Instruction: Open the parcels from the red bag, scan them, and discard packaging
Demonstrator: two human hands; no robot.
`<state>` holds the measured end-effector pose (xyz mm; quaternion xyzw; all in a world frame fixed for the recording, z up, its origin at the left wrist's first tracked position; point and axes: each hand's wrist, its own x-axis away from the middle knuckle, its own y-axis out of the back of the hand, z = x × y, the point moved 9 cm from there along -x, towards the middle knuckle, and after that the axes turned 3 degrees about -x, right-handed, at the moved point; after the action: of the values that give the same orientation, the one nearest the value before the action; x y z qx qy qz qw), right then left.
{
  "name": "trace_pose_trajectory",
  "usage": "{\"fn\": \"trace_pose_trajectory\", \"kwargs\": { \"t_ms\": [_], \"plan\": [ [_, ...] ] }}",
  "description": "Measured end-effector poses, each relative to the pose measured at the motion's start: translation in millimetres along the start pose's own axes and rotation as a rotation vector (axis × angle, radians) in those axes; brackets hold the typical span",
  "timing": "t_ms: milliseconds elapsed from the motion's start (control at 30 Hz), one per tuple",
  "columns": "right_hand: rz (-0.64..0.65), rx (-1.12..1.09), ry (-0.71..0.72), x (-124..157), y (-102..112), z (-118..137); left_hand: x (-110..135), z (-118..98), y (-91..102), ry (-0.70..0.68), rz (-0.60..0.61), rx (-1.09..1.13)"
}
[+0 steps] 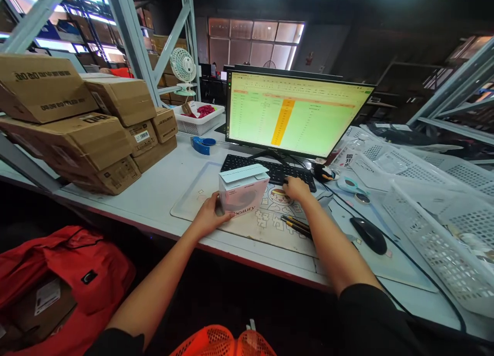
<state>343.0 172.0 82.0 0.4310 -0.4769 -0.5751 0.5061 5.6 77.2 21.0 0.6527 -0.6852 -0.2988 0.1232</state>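
Near the worktop's [156,194] front edge, our left hand [209,216] clamps a box [244,195] that loosening could tip; our right hand [298,189], grip unclear, meets the keyboard [278,174].

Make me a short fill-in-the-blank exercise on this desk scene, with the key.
1. The left hand grips a box whose large lettering includes "____".
2. The right hand is at a black ____, in front of the monitor.
3. On that screen, one tall column is filled in ____.

Missing words: beauty; keyboard; orange.
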Motion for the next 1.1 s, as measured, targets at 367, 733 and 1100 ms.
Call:
{"fn": "trace_pose_trajectory", "kwargs": {
  "t_ms": [367, 733, 1100],
  "plan": [
    [-0.121, -0.109, -0.008, -5, 42, -4, 1, 0, -1.4, 0.007, 0.045, 0.029],
    [-0.054, -0.193, -0.033, 4, 14, 3, 1, -2, -1.4, -0.023, 0.024, 0.064],
    [-0.091, -0.154, 0.789, 98, 65, 167, -2, -7, -1.6, -0.048, 0.029, 0.097]
  ]
}}
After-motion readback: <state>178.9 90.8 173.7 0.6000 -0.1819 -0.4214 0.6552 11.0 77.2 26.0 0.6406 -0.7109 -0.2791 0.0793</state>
